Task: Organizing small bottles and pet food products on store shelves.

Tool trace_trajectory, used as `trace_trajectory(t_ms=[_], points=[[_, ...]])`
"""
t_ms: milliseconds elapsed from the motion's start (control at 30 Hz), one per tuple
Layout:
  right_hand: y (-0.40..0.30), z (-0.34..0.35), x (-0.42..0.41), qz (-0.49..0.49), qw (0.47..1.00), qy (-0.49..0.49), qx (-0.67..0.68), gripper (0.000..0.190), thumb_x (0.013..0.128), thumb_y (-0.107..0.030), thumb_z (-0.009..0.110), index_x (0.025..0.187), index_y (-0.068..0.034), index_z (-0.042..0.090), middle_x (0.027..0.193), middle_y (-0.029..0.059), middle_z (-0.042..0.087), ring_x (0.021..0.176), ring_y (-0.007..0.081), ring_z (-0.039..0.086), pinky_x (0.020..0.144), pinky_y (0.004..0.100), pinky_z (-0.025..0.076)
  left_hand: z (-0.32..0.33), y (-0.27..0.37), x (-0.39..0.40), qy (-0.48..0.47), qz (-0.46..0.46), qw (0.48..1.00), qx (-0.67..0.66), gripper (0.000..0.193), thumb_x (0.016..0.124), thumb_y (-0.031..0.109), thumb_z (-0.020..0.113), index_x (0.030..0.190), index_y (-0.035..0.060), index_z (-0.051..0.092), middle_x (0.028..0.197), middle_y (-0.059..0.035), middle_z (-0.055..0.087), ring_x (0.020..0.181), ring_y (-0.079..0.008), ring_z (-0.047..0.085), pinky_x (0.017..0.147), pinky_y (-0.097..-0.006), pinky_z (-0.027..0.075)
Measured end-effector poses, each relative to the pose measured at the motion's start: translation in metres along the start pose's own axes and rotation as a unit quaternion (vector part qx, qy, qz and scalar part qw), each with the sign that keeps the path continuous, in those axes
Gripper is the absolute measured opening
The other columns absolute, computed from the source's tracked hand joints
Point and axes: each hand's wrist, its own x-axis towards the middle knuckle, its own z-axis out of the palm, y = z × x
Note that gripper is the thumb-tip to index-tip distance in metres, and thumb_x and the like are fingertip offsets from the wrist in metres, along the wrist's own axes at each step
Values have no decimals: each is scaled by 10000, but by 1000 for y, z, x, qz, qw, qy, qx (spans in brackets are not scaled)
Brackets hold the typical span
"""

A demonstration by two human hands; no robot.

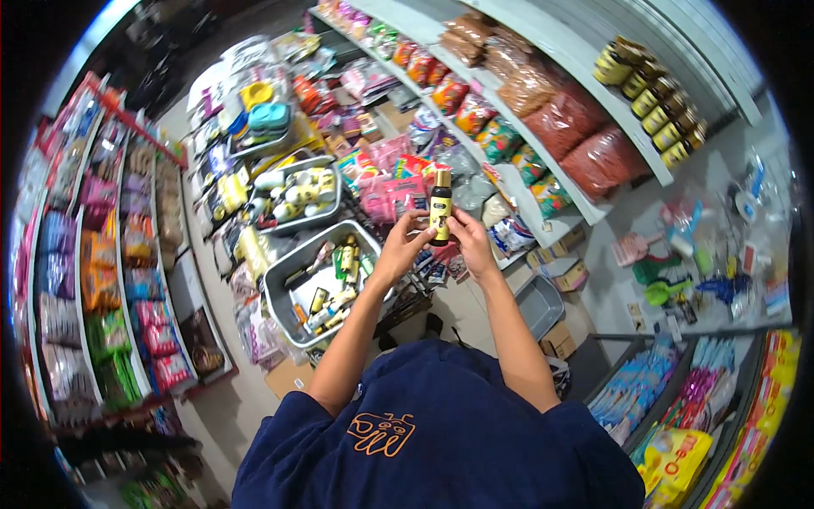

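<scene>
A small dark bottle (441, 207) with a gold cap and a yellow label stands upright between my two hands. My left hand (404, 240) grips its lower left side, thumb across the front. From the right, the fingers of my right hand (469, 238) press against the same bottle near its base. Just left of my forearm sits a grey plastic tub (280, 305), holding yellow-and-dark bottles, tubes and a brush. Behind it a second grey tub (289, 226) is filled with white bottles with yellow labels. Pink packets (397, 194) lie beyond my hands.
Similar yellow-labelled bottles (661, 121) line the upper right shelf. Bags of reddish-brown pellets (566, 127) fill the shelf below. A grey basin (539, 305) rests on the floor at my right. Packed shelves (102, 254) stand at the left. Scoops and brushes (668, 292) hang on the right wall.
</scene>
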Motion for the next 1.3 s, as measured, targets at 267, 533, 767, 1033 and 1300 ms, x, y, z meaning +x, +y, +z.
trace_trajectory(t_ms=[267, 533, 767, 1033, 1300], points=[[-46, -63, -32, -59, 989, 137, -24, 385, 944, -196, 482, 1268, 11, 451, 1104, 50, 582, 947, 116, 572, 830, 272, 461, 81, 19, 51, -160, 45, 986, -15, 424, 884, 144, 579, 1277, 56, 446, 1018, -111, 590, 855, -144, 584, 717, -258, 465], [-80, -113, -66, -116, 956, 268, -7, 409, 932, -183, 503, 1285, 15, 442, 1094, 51, 580, 930, 104, 563, 818, 259, 452, 157, 36, 78, -273, 44, 961, -17, 436, 889, 153, 578, 1294, 64, 445, 1086, -95, 545, 852, -147, 594, 704, -254, 470], [-108, -148, -88, -157, 938, 310, -18, 408, 926, -202, 522, 1261, 26, 474, 1076, 58, 589, 918, 94, 562, 822, 245, 447, 210, 42, 92, -321, 37, 946, -31, 395, 913, 131, 523, 1295, 67, 448, 1052, -81, 558, 829, -125, 583, 685, -245, 478], [-128, -180, -102, -159, 939, 303, -36, 391, 945, -176, 484, 1278, 26, 446, 1099, 56, 581, 961, 110, 567, 846, 262, 449, 248, 44, 100, -317, 27, 947, -34, 347, 943, 193, 463, 1259, 54, 486, 1032, -86, 575, 826, -119, 560, 733, -265, 478], [-153, -190, -92, -190, 930, 312, -32, 386, 930, -164, 507, 1264, 26, 477, 1082, 36, 589, 911, 84, 560, 810, 231, 448, 271, 65, 114, -319, 66, 945, -14, 429, 869, 145, 595, 1262, 40, 457, 1070, -112, 577, 915, -164, 592, 788, -282, 487]])
